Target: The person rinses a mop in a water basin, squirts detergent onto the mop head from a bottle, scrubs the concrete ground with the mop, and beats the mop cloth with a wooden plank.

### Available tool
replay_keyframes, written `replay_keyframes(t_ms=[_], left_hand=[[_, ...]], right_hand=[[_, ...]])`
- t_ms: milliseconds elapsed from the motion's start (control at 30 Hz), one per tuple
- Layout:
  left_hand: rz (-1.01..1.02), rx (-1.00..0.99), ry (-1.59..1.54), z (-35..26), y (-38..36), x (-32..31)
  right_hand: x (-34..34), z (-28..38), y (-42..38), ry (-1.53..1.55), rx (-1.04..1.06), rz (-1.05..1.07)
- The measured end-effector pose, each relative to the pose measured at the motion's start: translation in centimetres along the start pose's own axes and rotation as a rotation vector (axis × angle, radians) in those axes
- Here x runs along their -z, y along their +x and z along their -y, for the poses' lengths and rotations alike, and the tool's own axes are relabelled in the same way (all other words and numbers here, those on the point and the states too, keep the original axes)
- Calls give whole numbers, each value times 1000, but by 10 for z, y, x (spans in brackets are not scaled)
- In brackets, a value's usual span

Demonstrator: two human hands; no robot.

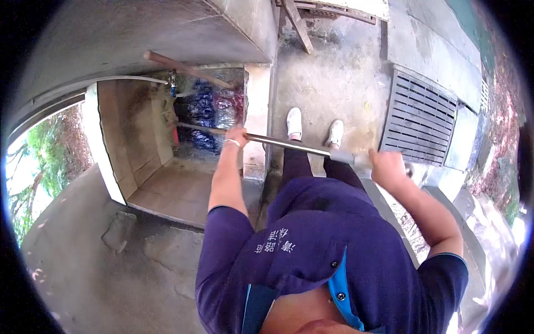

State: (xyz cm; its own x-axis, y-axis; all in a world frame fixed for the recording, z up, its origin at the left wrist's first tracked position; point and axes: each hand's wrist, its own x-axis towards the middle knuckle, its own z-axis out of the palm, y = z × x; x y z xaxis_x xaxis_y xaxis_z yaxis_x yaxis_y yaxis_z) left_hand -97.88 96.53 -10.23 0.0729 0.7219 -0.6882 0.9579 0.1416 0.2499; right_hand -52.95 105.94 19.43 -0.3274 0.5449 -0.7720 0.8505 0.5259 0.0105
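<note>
My left hand (236,136), with a white band at its wrist, is closed around a long metal pole (286,143). My right hand (387,167) grips the same pole near its pale grey end, off to the right. The pole crosses level in front of my body. Its far end reaches into a concrete basin (167,183) on my left; I cannot make out what head it carries. Inside the basin lies a crinkled, shiny blue and dark red mass (208,111), which could be wet strips or plastic. A small red piece (176,135) is near the pole's far end.
A brown wooden stick (189,69) slants over the basin, beside a tap with a blue part (172,86). A slotted drain grate (420,117) lies on the right. My white shoes (294,122) stand on concrete. A wooden leg (297,25) slants ahead.
</note>
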Motion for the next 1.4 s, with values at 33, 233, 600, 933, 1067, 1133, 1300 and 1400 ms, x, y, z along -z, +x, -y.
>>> replay_keyframes(t_ms=[33,233,600,933,1067,1133,1300,1400], left_hand=[[-78,51,-96,5,-9,13],[-716,273,-308,-101,-26,77],[95,-343,-535,-197,-34,81],[265,-317,-344,-323,-31,11],[75,-317,-322,-301,-42,-6],[44,-307,-303,-280,-45,-11],[231,-313,-112,-277,-55,-2],[240,-410,-163,-317,-49,0]], right_hand=[[36,0,6,-64,21,22],[146,-108,17,-498,223,-880],[124,-195,-120,-783,-32,-1293],[-85,-280,-175,-419,-602,-968],[-129,-264,-161,-315,-610,-812],[-131,-254,-152,-240,-583,-600],[-84,-257,-161,145,-282,128],[-76,-290,-177,76,-312,140]])
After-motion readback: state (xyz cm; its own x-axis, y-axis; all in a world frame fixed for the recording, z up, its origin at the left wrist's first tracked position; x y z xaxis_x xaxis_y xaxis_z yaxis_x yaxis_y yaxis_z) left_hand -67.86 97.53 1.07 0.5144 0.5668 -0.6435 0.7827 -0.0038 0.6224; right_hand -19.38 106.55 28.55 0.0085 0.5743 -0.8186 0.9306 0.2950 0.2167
